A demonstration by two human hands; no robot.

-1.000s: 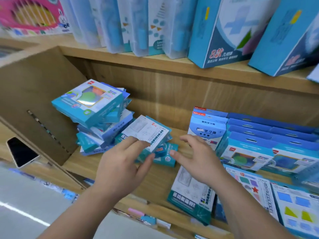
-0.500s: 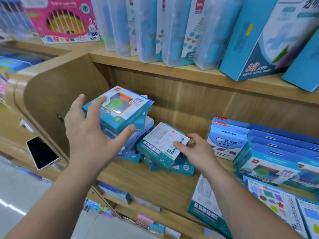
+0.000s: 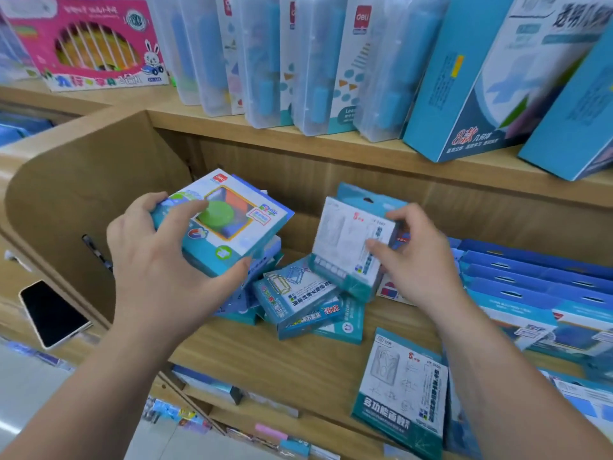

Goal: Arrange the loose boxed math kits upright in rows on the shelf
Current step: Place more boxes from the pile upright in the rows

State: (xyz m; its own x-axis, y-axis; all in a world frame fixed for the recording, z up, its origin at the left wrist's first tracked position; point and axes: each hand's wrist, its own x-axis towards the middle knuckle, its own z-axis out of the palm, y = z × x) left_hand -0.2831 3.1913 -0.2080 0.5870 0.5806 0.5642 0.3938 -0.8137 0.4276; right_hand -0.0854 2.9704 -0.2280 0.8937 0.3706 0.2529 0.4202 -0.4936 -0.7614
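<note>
Both hands grip kits over the wooden shelf: left hand clasps a teal windowed box showing coloured shapes atop the loose pile, right hand pinches a white-faced teal box tilted nearly upright

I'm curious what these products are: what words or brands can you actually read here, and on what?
"deli": label of a clear case on the upper shelf.
"8款": big blue box beside it.
Too blurred: print on the windowed kit in the left hand and white kit in the right hand.
</note>
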